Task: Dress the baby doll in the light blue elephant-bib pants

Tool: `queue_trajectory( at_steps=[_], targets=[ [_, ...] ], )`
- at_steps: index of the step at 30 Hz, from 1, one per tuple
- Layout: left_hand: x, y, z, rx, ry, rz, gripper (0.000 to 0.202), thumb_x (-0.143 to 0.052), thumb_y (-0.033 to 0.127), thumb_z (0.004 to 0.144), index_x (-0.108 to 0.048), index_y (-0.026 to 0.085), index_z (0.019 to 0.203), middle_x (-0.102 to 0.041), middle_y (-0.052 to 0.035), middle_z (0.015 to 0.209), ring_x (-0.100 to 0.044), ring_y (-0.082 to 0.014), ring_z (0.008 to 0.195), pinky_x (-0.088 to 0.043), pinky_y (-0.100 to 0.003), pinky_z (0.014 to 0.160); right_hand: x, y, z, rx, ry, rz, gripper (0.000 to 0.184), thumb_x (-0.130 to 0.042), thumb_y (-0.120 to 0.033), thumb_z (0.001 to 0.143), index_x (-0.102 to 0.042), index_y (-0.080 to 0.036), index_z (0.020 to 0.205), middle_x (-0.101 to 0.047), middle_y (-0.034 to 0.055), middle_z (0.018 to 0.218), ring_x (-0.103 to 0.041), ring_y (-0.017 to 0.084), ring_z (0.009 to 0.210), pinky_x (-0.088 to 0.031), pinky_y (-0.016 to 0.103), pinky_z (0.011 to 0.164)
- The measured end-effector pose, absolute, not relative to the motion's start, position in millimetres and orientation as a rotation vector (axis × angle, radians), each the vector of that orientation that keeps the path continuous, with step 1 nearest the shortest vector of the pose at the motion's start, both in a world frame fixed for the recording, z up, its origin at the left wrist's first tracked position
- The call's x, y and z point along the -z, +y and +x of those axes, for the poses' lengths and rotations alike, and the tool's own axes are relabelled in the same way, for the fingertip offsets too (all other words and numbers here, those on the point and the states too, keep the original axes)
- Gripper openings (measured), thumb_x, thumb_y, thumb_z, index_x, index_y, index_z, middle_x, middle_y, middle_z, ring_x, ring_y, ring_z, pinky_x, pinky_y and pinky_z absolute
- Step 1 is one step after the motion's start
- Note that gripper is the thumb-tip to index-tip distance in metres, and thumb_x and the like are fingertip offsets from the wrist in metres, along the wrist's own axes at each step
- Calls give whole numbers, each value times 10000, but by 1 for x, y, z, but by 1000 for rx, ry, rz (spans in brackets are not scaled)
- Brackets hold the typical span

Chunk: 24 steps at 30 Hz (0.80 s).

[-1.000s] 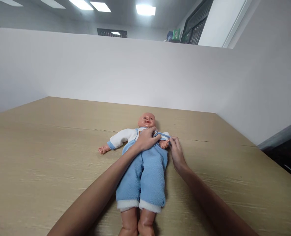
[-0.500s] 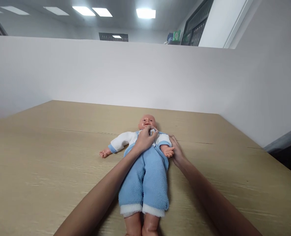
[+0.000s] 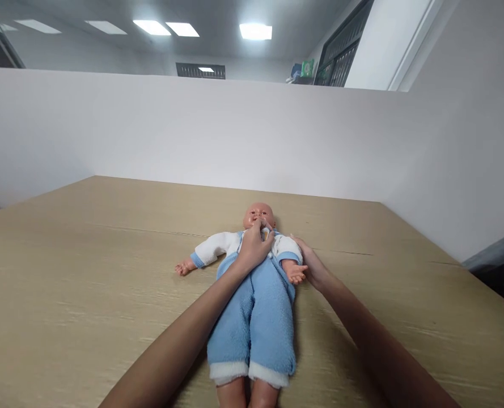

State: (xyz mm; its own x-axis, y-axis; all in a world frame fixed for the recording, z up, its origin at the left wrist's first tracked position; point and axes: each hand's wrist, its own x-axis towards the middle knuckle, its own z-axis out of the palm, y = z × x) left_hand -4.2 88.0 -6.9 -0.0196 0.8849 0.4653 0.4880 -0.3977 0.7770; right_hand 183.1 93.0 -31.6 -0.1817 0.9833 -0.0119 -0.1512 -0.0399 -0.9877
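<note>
1. Has a doll [image 3: 260, 294] face up on the surface [image 3: 107, 306], between both forearms [image 3: 179, 345], with bare legs [image 3: 233, 394] nearest and cut off by the lower edge of view.
2. Shows blue trousers [image 3: 272, 326] on it, with white cuffs [image 3: 270, 374] at the leg ends.
3. Holds right hand [image 3: 313, 265] against the outer side of the doll's left sleeve [image 3: 288, 247], with fingers [image 3: 297, 242] partly hidden; cannot tell whether pressed together or pinching cloth.
4. Shows a plastic hand [image 3: 296, 274] sticking out of that sleeve, just beside the right hand.
5. Rests left hand [image 3: 254, 246] on the doll's chest, near the chin, with fingers curled toward the thumb; cannot tell whether pinching cloth.
6. Shows the doll's right sleeve [image 3: 212, 247] stretched out sideways, apart from both hands.
7. Shows the bald head [image 3: 259, 213] just beyond the left hand.
8. Faces a white wall [image 3: 217, 130] past the surface, then lit ceiling panels [image 3: 255, 32].
</note>
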Motion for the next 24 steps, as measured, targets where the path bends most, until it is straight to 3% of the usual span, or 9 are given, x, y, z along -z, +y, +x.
queue_trajectory(
  at_steps=[3, 5, 7, 10, 12, 16, 21, 24],
  targets=[
    [8, 87, -1, -1343, 1454, 1904, 139, -657, 241, 959, -573, 233, 1069, -727, -23, 981, -661, -198, 800, -452, -318, 743, 19, 70, 212, -1653, -1207, -1113, 505, -780, -565, 870, -713, -265, 1272, -811, 52, 1029, -766, 253, 824, -642, 372, 700],
    [9, 86, 1, -1322, 1466, 1925, 177, -658, 261, 964, -557, 238, 1107, -721, -18, 959, -657, -201, 774, -441, -323, 729, 14, 61, 236, -1713, -1212, -1194, 650, -820, -476, 835, -607, -338, 1433, -802, 33, 1068, -742, 227, 749, -589, 324, 564],
    [9, 85, 1, -1315, 1463, 1940, 192, -657, 281, 968, -546, 242, 1119, -722, -20, 964, -673, -211, 810, -447, -329, 755, 14, 58, 259, -1630, -1243, -1284, 719, -823, -423, 808, -569, -370, 1479, -796, 32, 1127, -734, 213, 743, -544, 291, 511],
    [9, 85, 1, -1298, 1449, 1954, 188, -654, 305, 974, -543, 247, 1114, -723, -24, 972, -689, -224, 862, -455, -334, 780, 23, 56, 277, -1420, -1324, -1309, 522, -782, -493, 825, -720, -294, 1303, -760, 81, 1310, -758, 265, 1036, -626, 322, 697],
    [8, 84, 1, -1280, 1460, 1966, 192, -649, 311, 978, -539, 248, 1121, -722, -20, 954, -689, -226, 854, -454, -336, 777, 32, 53, 278, -1346, -1370, -1290, 512, -799, -555, 814, -753, -247, 1219, -755, 116, 1328, -737, 311, 1148, -644, 372, 822],
    [7, 83, 1, -1282, 1470, 2013, 207, -647, 297, 980, -529, 241, 1141, -731, -26, 972, -697, -231, 871, -454, -339, 782, 44, 45, 280, -1239, -1515, -1244, 669, -915, -506, 761, -685, -263, 1340, -737, 117, 1376, -730, 319, 1179, -638, 423, 926],
    [9, 84, 1, -1254, 1541, 2066, 190, -632, 311, 1000, -529, 240, 1142, -725, -34, 959, -694, -249, 865, -414, -344, 740, 45, 48, 309, -1139, -1585, -1317, 573, -911, -541, 767, -728, -229, 1212, -797, 119, 1156, -763, 309, 1017, -636, 450, 932],
    [8, 83, 2, -1210, 1591, 2130, 194, -621, 337, 1018, -535, 240, 1163, -731, -49, 969, -695, -272, 905, -418, -359, 761, 49, 51, 316, -1116, -1569, -1299, 598, -919, -539, 758, -715, -229, 1227, -792, 130, 1181, -768, 317, 1027, -632, 478, 959]
  ],
)
